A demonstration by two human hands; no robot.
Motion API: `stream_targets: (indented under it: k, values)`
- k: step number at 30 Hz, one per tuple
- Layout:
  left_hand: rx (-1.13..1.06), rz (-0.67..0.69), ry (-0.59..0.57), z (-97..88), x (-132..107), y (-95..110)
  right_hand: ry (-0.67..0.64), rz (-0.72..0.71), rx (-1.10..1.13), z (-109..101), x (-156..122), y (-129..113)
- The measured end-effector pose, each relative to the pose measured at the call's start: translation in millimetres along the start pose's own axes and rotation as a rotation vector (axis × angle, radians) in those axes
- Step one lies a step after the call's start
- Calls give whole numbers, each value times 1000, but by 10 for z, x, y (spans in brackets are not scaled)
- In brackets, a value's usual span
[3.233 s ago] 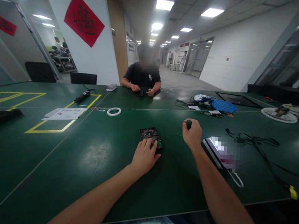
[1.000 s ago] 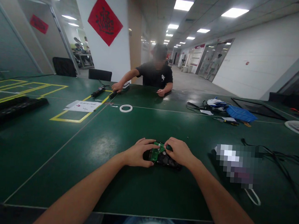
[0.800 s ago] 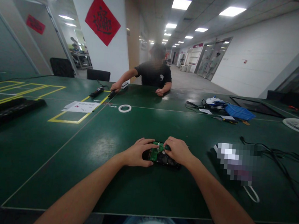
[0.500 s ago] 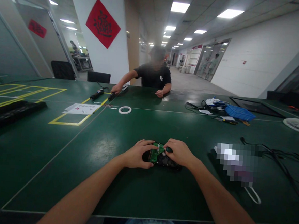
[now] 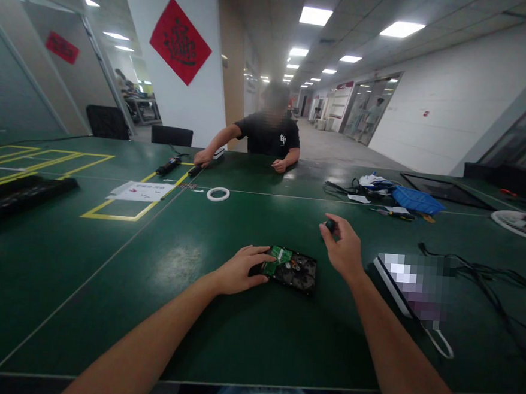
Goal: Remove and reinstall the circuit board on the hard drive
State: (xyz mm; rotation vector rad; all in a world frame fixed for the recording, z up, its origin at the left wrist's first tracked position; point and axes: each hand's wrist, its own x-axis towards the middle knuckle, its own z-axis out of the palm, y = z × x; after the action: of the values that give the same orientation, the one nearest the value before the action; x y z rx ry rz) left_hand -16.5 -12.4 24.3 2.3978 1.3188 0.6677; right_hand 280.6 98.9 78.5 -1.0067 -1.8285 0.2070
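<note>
Our left hand [image 5: 238, 271] lies open, fingertips pressing the left end of the hard drive [image 5: 296, 273] on the green table [image 5: 156, 309]. Our right hand [image 5: 344, 250] hovers beside it, pinching a small dark tool [image 5: 329, 224]. Held so lightly, the drive may skid, and the tool could gouge its circuit board [image 5: 279, 259].

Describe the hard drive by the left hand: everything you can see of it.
The hard drive is a flat, dark rectangular block, metal by its look, lying on the green table, slightly skewed. Its top face shows round recesses and, at the left end, a green circuit board. The left hand rests its fingers on that end. The right hand, closed on a small dark tool, is clear of it.
</note>
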Motion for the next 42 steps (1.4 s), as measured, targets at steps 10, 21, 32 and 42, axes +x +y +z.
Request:
stream_targets:
  k: [10,21,32,42]
  values:
    - [-25,-15,51,16,-7,13,-57,-161,-45,256,-137,65]
    - [68,10,46,52,15,64,-11,-36,190,254,-204,-133]
    - [66,33,67,60,13,6,-158,-81,228,400,-327,-196]
    - [63,29,65,65,13,11,-157,-91,188,402,-327,-192]
